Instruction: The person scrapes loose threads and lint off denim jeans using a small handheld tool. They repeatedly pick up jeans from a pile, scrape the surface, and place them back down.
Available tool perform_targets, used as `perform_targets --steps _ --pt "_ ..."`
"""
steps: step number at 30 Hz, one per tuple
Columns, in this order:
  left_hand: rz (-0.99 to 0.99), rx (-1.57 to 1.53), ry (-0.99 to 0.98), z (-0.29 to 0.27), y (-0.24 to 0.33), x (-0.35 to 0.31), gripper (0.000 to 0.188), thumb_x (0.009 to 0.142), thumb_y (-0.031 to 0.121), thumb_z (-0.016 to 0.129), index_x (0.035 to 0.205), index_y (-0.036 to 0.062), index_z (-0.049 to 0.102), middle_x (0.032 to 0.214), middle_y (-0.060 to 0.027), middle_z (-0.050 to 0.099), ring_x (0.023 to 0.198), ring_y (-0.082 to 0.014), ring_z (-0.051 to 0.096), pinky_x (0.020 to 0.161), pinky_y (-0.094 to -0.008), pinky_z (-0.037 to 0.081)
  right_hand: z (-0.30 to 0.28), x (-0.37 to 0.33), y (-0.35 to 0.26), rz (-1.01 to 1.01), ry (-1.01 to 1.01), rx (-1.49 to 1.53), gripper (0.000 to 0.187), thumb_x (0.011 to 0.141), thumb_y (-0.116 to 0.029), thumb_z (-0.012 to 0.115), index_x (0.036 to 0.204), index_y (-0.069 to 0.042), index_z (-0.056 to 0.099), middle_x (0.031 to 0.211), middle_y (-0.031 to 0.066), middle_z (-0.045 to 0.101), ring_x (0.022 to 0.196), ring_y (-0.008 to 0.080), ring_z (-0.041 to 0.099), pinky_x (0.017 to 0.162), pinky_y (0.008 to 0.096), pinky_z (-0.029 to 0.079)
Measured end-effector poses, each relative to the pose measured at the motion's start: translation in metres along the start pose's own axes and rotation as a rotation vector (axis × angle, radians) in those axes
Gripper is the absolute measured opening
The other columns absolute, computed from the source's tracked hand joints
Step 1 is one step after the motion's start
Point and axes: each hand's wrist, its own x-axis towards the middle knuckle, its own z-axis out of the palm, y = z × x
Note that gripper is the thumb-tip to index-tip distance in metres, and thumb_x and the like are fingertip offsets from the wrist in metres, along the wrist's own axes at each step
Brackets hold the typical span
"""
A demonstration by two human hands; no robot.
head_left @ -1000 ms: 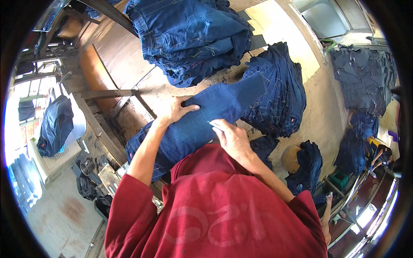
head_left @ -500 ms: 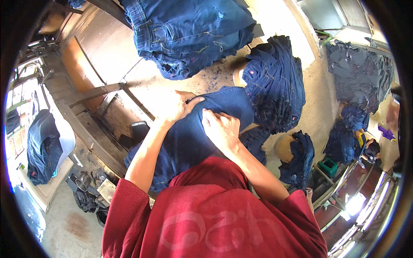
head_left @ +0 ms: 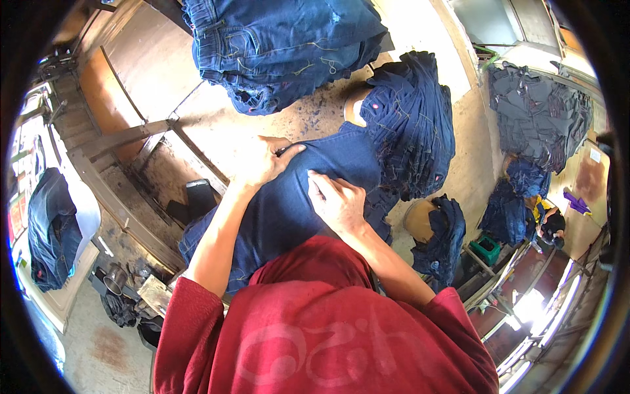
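A dark blue denim garment [head_left: 289, 210] lies spread in front of my body. My left hand [head_left: 262, 163] holds its far left edge between thumb and fingers. My right hand [head_left: 339, 202] rests on the middle of the cloth, fingers curled and thumb pressed against them. Whatever that right-hand pinch holds is too small or hidden to make out. Just beyond the cloth lies a thick stack of blue jeans with elastic waists [head_left: 282, 49], loose threads on top. Touching its right side is a heap of dark denim garments [head_left: 413, 125].
A wooden frame [head_left: 131, 141] runs along the left, and a pair of jeans [head_left: 52, 230] hangs over a white surface there. At right are draped denim [head_left: 441, 240], a green crate [head_left: 485, 249], a pile of dark grey garments [head_left: 538, 111] and another person [head_left: 551, 226].
The surroundings have shifted slightly left in the view. My left hand keeps its hold on the edge, and my right hand stays curled over the cloth with its fingers slightly rearranged.
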Motion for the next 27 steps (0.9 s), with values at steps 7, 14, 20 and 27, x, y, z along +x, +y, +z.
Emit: perform_targets --steps 7,14,20,27 --pt "-0.001 -0.025 -0.007 0.002 -0.002 -0.001 0.037 0.091 0.05 0.086 0.089 0.0132 0.088 0.065 -0.0102 0.073 0.053 -0.0268 0.07 0.056 -0.0393 0.056 -0.011 -0.006 -0.003 -0.015 -0.084 -0.084 0.018 0.091 -0.018 0.079 0.108 -0.015 0.078 0.072 0.0013 0.075 0.059 0.0197 0.072 0.053 0.0355 0.058" --pt "0.014 -0.038 0.027 0.006 -0.003 -0.002 0.036 0.091 0.05 0.086 0.091 0.0143 0.088 0.062 -0.0097 0.072 0.053 -0.0256 0.07 0.056 -0.0391 0.056 -0.018 -0.013 0.0 0.031 0.011 0.082 0.009 0.095 -0.013 0.078 0.103 -0.015 0.075 0.066 0.003 0.071 0.054 0.0203 0.07 0.049 0.0366 0.055" --pt "0.008 -0.033 0.027 0.003 -0.001 -0.001 0.037 0.092 0.051 0.085 0.091 0.0143 0.088 0.061 -0.0096 0.071 0.052 -0.0261 0.069 0.055 -0.0385 0.055 -0.006 0.004 0.001 -0.02 -0.054 -0.077 0.008 0.095 -0.017 0.076 0.102 -0.016 0.073 0.07 0.0018 0.074 0.056 0.0201 0.071 0.049 0.0357 0.057" --pt "0.049 -0.004 0.08 0.007 -0.003 -0.002 0.038 0.093 0.05 0.084 0.085 0.0132 0.086 0.06 -0.0098 0.07 0.05 -0.026 0.067 0.054 -0.0386 0.053 -0.024 -0.001 0.0 0.027 -0.075 0.033 0.006 0.095 -0.011 0.078 0.093 -0.014 0.073 0.067 0.0031 0.07 0.053 0.0203 0.069 0.049 0.036 0.054"
